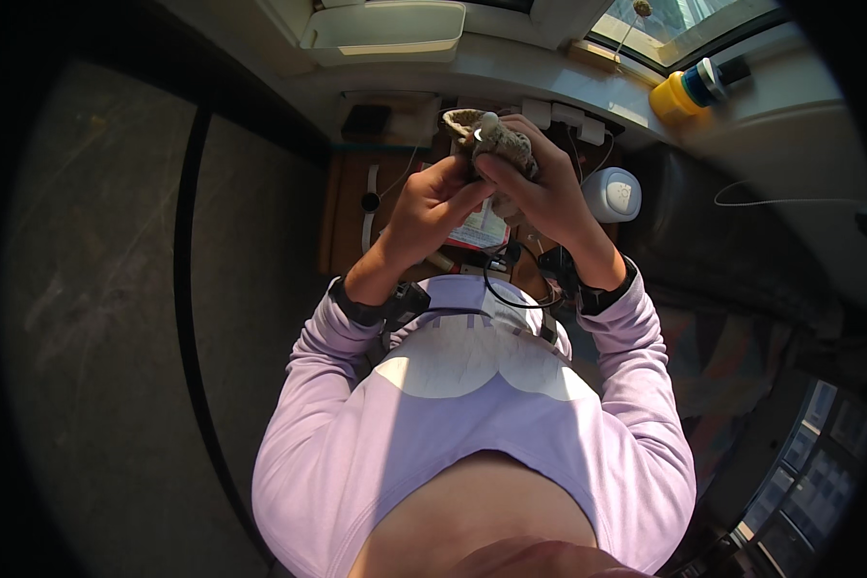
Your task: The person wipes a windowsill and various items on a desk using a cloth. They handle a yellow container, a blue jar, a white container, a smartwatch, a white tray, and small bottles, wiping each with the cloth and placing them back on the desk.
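My right hand [538, 173] is closed around a bunched, greyish-brown cloth [509, 144], above a small wooden table [343, 217]. A small white, rounded object [489, 124] pokes out of the cloth near the top; its kind is unclear. My left hand [441, 202] meets the right one at the cloth's lower left side, with thumb and fingers pinched together there; what lies between them is hidden. Part of the cloth hangs below the hands, over a printed sheet or packet [480, 230] with a red edge.
A wristwatch with a white strap [370, 202] lies at the table's left. A white rounded device [612, 195] is at the right, near white plugs [567, 115] and cables. Beyond are a white plastic tray [397, 54] and a yellow jar [675, 97] on the windowsill.
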### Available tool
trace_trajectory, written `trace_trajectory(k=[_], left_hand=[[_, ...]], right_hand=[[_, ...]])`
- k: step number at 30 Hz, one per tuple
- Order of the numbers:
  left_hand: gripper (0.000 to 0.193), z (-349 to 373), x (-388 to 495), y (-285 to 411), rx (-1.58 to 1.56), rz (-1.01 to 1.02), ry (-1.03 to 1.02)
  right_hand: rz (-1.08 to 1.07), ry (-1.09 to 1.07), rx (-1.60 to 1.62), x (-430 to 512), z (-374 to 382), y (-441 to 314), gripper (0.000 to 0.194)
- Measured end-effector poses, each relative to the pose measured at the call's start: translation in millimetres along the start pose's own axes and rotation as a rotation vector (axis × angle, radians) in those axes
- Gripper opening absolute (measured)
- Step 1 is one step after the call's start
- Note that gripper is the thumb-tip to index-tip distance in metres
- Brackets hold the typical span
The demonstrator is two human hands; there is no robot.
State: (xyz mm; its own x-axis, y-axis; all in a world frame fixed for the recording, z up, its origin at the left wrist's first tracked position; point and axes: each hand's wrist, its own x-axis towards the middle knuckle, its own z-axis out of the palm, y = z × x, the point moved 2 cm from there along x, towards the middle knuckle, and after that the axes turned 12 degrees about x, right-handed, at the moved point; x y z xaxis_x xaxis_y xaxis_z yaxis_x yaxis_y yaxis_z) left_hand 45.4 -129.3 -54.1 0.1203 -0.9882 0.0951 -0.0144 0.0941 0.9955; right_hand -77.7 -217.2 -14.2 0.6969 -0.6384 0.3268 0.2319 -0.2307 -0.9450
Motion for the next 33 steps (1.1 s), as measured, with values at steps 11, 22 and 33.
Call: trace_trajectory(k=[11, 22, 33], left_hand=[[0.01, -10.4, 1.7, 16.6, -0.334, -0.142, -0.277], [0.025, -5.4, 3.1, 25.8, 0.275, 0.051, 0.139], [0.018, -3.8, 4.8, 31.5, 0.621, 0.374, 0.171]], right_hand=[[0.04, -0.178, 0.334, 1.0, -4.4, 2.0, 0.023], [-0.084, 0.051, 0.067, -0.1, -1.2, -0.5, 0.029], [0.317, -0.055, 0.667, -6.7, -1.5, 17.3, 0.031]])
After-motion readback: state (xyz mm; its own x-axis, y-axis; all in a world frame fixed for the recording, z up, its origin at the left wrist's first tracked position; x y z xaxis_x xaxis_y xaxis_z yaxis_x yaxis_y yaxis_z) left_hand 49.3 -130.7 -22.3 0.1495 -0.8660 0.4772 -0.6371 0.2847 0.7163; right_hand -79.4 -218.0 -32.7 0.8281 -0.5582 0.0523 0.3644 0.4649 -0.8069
